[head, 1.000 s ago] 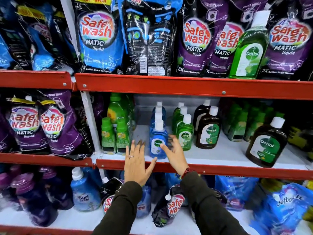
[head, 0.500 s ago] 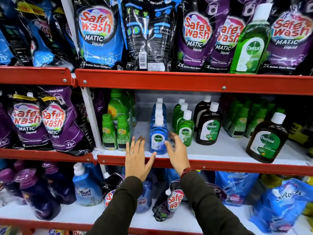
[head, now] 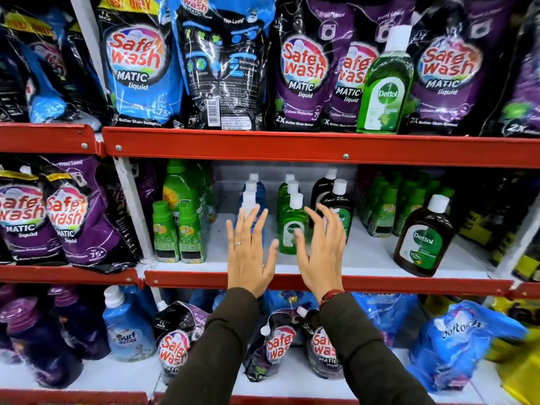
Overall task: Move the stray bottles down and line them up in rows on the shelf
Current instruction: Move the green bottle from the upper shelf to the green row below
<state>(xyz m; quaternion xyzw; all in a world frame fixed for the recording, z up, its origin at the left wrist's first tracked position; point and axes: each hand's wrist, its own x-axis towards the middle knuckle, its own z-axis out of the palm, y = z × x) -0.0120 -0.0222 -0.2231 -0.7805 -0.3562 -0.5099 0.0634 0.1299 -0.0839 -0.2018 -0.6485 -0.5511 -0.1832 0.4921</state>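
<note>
A tall green Dettol bottle (head: 385, 83) stands among detergent pouches on the top shelf, right of centre. On the middle shelf (head: 365, 255) stand a row of blue bottles (head: 252, 190), a row of green Dettol bottles (head: 290, 226) and a row of brown Dettol bottles (head: 336, 197). Another brown Dettol bottle (head: 423, 238) stands alone at the right front. My left hand (head: 249, 252) is raised open in front of the blue row, hiding its front bottle. My right hand (head: 321, 249) is open between the green and brown rows. Neither holds anything.
Small green bottles (head: 178, 232) stand at the middle shelf's left; more green bottles (head: 391, 206) sit at its back right. Safe Wash pouches (head: 140, 65) fill the top shelf and the left bay. Pouches and Surf bottles (head: 125, 331) crowd the bottom shelf.
Both hands have lifted off the front blue bottle and risen, fingers spread. The right hand has shifted right, past the green row. The view has tilted upward slightly.
</note>
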